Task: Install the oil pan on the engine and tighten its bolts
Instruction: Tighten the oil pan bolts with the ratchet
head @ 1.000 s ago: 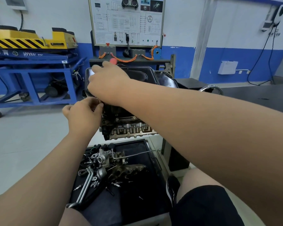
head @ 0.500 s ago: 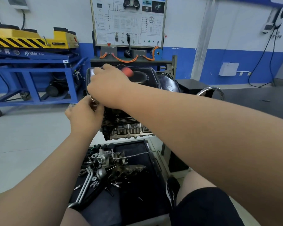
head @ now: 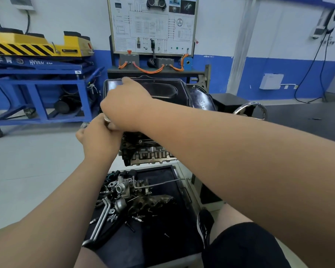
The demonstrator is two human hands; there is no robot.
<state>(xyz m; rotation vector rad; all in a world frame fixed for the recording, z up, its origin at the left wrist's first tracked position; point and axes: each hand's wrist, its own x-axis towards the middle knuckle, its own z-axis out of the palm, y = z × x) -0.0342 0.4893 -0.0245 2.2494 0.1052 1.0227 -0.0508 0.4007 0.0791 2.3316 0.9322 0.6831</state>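
Blue stand [head: 46,67] beam: "华育", then approx. "HVY…", rest unclear. Board [head: 153,26] print too small to read.

Corner of the oil pan [head: 162,91] behind the right hand [head: 126,105]; silver object [head: 106,118] at the left hand [head: 100,136] mostly covered.

A person's right hand [head: 124,105] rests on the black oil pan [head: 162,89] atop the engine [head: 143,151]; the curled left hand [head: 101,135] sits just below.

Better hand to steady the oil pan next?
Right, probably: the right hand lies on the black metal oil pan; the left hand, below its rim, grips a shiny metal piece.
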